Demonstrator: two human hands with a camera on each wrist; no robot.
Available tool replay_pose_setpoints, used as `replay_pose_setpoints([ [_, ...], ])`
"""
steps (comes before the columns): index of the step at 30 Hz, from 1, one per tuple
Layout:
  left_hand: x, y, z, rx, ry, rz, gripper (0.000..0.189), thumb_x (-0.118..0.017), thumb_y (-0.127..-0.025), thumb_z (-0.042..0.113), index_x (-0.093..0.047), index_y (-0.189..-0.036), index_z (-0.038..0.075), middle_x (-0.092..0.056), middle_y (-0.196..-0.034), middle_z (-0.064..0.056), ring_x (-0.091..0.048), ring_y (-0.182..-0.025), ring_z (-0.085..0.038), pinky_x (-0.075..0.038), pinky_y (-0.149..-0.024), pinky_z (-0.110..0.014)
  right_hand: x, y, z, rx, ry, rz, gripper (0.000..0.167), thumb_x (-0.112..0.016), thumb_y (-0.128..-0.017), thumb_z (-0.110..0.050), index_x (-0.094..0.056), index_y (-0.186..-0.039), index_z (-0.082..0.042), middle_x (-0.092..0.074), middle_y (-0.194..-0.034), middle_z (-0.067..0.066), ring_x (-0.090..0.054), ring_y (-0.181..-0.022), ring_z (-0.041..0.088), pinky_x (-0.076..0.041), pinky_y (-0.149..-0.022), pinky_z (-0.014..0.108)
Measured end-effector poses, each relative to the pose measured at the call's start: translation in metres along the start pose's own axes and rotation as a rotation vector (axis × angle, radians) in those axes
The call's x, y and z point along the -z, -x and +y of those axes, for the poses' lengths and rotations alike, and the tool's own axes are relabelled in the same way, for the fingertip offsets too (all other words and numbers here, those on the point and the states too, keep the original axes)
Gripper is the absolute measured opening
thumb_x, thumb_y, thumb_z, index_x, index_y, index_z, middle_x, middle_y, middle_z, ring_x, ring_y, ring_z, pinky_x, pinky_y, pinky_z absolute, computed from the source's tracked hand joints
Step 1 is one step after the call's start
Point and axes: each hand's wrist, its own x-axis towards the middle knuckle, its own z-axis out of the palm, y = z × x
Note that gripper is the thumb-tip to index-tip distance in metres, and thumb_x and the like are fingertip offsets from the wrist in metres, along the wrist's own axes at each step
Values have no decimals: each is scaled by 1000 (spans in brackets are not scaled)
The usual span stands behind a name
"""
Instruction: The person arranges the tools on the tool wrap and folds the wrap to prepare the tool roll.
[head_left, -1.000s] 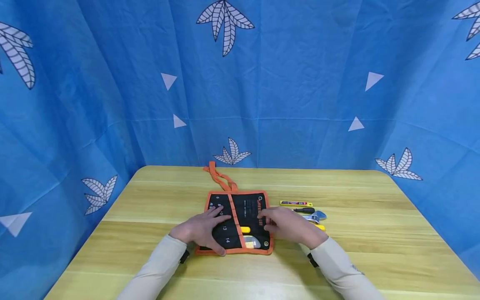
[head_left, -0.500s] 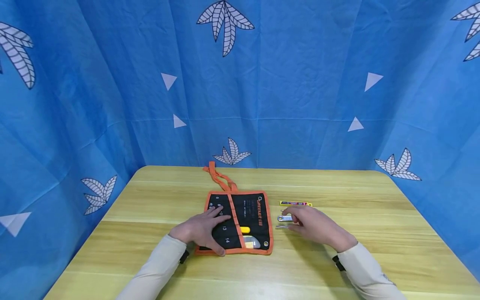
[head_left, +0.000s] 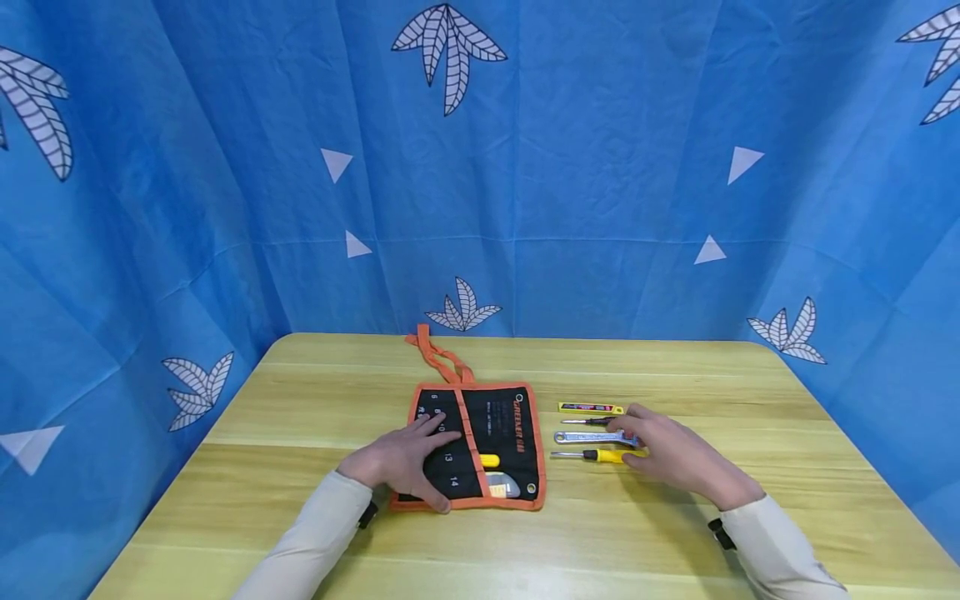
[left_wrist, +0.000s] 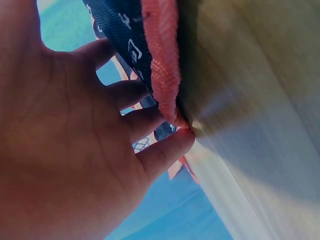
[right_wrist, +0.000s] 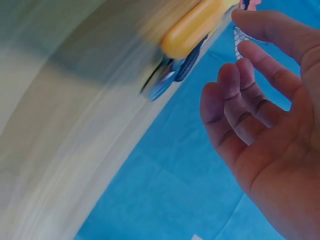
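Left hand (head_left: 408,462): unclenched, fingers spread across the flat black fabric pouch with orange binding (head_left: 495,433); the left wrist view alone shows its palm.
Right hand (head_left: 678,454): fingers loosely bent, holding nothing, by the tools at the pouch's 3 o'clock; only the right wrist view shows its palm.
Tools, from 12 to 6 o'clock: slim yellow printed case (head_left: 589,408), black-handled screwdriver (head_left: 596,422), silver adjustable wrench (head_left: 592,437), yellow-handled screwdriver (head_left: 603,456).
Edges: the pale wooden table (head_left: 337,375) meets a blue patterned curtain (head_left: 570,208) at 12 o'clock.
Room: wood surface between pouch and tools.
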Motion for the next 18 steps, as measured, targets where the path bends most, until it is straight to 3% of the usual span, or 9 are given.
replay_pose_setpoints([
  [9, 1, 0, -1, -4, 0, -1, 103, -90, -68, 56, -43, -156, 30, -21, -171, -1, -18, -158, -31, -29, -120, -60, -2, 3, 10, -42, -18, -38, 37, -80, -87, -12, -71, -123, -9, -63, -105, -1, -58, -84, 9, -54, -72, 31],
  [18, 0, 1, 1, -1, 6, 3, 103, -91, -68, 56, -44, -156, 31, -22, -170, -1, -19, -157, -31, -30, -120, -61, -6, 2, 13, -16, -16, -50, 32, -78, -86, -4, -73, -117, -11, -64, -100, -5, -61, -88, 10, -56, -74, 32],
])
